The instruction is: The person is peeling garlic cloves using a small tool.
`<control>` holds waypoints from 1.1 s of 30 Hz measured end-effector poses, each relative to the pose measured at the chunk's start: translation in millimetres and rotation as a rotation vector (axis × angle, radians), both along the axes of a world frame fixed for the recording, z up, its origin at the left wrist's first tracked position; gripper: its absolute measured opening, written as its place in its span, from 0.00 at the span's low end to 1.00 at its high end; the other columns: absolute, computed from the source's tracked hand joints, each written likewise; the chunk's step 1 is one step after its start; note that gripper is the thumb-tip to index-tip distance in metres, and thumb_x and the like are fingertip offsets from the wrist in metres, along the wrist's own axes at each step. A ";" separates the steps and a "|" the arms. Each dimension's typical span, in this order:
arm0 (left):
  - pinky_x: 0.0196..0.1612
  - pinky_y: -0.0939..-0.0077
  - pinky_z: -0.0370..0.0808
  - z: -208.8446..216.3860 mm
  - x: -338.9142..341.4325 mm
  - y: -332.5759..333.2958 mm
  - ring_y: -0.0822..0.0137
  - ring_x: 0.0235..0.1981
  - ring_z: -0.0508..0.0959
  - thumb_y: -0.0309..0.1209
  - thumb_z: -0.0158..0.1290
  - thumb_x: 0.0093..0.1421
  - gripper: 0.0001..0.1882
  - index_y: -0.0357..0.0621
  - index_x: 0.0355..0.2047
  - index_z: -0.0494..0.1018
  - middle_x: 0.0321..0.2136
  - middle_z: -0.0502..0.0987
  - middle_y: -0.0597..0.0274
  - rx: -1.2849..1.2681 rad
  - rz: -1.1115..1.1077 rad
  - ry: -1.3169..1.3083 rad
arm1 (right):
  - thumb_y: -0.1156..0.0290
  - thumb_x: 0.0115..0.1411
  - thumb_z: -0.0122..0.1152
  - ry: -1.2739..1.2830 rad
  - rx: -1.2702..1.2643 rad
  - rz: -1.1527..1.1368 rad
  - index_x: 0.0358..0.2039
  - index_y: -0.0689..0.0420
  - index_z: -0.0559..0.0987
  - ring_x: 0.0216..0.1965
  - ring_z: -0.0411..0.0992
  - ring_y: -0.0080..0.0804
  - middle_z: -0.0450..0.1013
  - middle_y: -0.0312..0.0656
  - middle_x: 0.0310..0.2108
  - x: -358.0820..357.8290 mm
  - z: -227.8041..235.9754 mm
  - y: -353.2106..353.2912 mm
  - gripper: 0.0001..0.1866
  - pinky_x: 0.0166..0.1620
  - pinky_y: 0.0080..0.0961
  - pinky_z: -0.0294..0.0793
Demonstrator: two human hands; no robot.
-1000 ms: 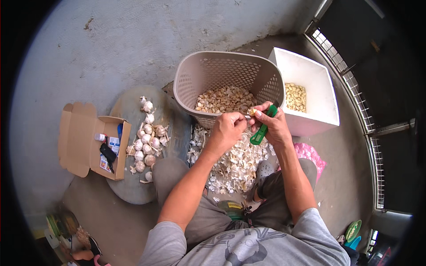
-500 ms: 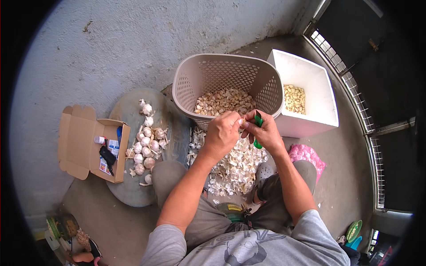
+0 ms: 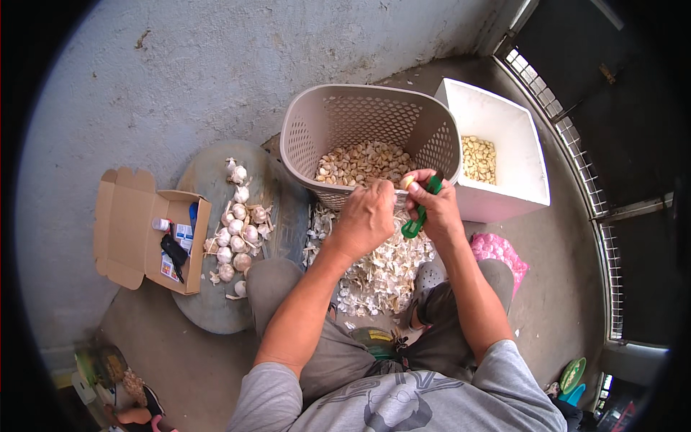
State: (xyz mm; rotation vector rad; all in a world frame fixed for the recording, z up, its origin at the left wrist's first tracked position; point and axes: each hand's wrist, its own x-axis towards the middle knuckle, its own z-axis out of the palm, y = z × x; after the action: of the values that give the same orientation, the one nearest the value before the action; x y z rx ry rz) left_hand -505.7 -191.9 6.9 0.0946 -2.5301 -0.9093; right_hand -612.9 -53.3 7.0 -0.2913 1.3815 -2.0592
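In my right hand [image 3: 444,214] is a knife with a green handle [image 3: 412,229], and the same hand pinches a pale yellow garlic clove [image 3: 408,181] between thumb and fingertip. Close beside it, my left hand [image 3: 366,222] is closed, knuckles up; its fingertips are hidden, so what they hold cannot be seen. Both hands are over the near rim of a taupe plastic basket [image 3: 299,147] with many unpeeled garlic cloves [image 3: 360,160] inside. Below my hands lies a heap of papery garlic skins [image 3: 381,284].
A white foam box [image 3: 507,169] with peeled cloves [image 3: 478,158] stands right of the basket. Garlic bulbs [image 3: 236,229] and an open cardboard box [image 3: 126,230] rest on a round surface [image 3: 205,313] at left. A pink net bag [image 3: 498,253] lies beside my right knee.
My hands have drawn apart slightly, and the clove now shows in my right hand's pinch. The knife has turned, with more of its green handle visible.
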 end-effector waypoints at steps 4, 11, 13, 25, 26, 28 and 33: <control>0.41 0.50 0.72 -3.9 1.8 4.6 0.41 0.36 0.77 0.25 0.50 0.64 0.04 0.37 0.37 0.68 0.30 0.74 0.44 -0.128 -0.054 -0.046 | 0.75 0.63 0.69 0.073 0.129 -0.005 0.40 0.60 0.80 0.20 0.70 0.16 0.76 0.32 0.26 -15.3 -1.4 8.7 0.07 0.19 0.14 0.65; 0.43 0.47 0.75 14.0 1.6 7.4 0.40 0.36 0.81 0.28 0.57 0.62 0.16 0.40 0.49 0.70 0.31 0.79 0.44 0.119 -0.008 -0.051 | 0.76 0.61 0.70 0.177 0.244 0.287 0.36 0.62 0.81 0.18 0.67 0.15 0.75 0.34 0.22 -14.2 8.0 13.7 0.06 0.19 0.15 0.60; 0.43 0.47 0.76 13.2 6.2 4.2 0.40 0.34 0.82 0.29 0.58 0.61 0.18 0.41 0.51 0.70 0.30 0.80 0.43 0.150 -0.026 -0.128 | 0.76 0.60 0.71 0.185 0.200 0.307 0.35 0.62 0.81 0.18 0.67 0.16 0.76 0.36 0.23 -19.1 8.2 13.7 0.06 0.18 0.16 0.60; 0.50 0.56 0.79 42.1 60.8 -89.1 0.47 0.45 0.83 0.37 0.62 0.62 0.20 0.39 0.50 0.76 0.44 0.81 0.46 -0.099 0.304 -0.396 | 0.79 0.63 0.65 0.413 0.527 0.148 0.53 0.61 0.80 0.32 0.73 0.21 0.77 0.36 0.38 -20.8 18.1 10.3 0.17 0.31 0.21 0.75; 0.50 0.56 0.78 30.8 79.5 -110.2 0.45 0.46 0.82 0.34 0.62 0.61 0.18 0.38 0.49 0.77 0.44 0.81 0.45 -0.125 0.338 -0.353 | 0.78 0.63 0.65 0.554 0.581 0.258 0.50 0.61 0.81 0.32 0.73 0.23 0.78 0.37 0.36 -15.7 18.4 8.8 0.14 0.33 0.23 0.76; 0.52 0.53 0.75 4.1 121.0 -145.8 0.41 0.48 0.79 0.31 0.59 0.61 0.18 0.37 0.51 0.77 0.44 0.80 0.42 -0.116 0.387 -0.363 | 0.77 0.62 0.65 0.839 0.648 0.379 0.44 0.62 0.82 0.31 0.76 0.33 0.78 0.46 0.31 -4.0 14.3 9.0 0.10 0.41 0.32 0.76; 0.63 0.48 0.65 -43.3 175.5 -158.5 0.45 0.57 0.71 0.28 0.61 0.57 0.28 0.37 0.59 0.71 0.53 0.73 0.44 -0.309 0.426 -0.605 | 0.77 0.59 0.62 1.153 0.765 0.592 0.40 0.61 0.80 0.40 0.77 0.59 0.79 0.56 0.35 15.1 18.5 8.2 0.08 0.43 0.49 0.76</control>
State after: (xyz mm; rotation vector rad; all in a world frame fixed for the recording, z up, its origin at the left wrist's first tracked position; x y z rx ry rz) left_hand -330.2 -350.3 -36.4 0.8905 -2.9737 -0.3409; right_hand -597.9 -45.0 25.4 -1.4531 2.2054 -0.6843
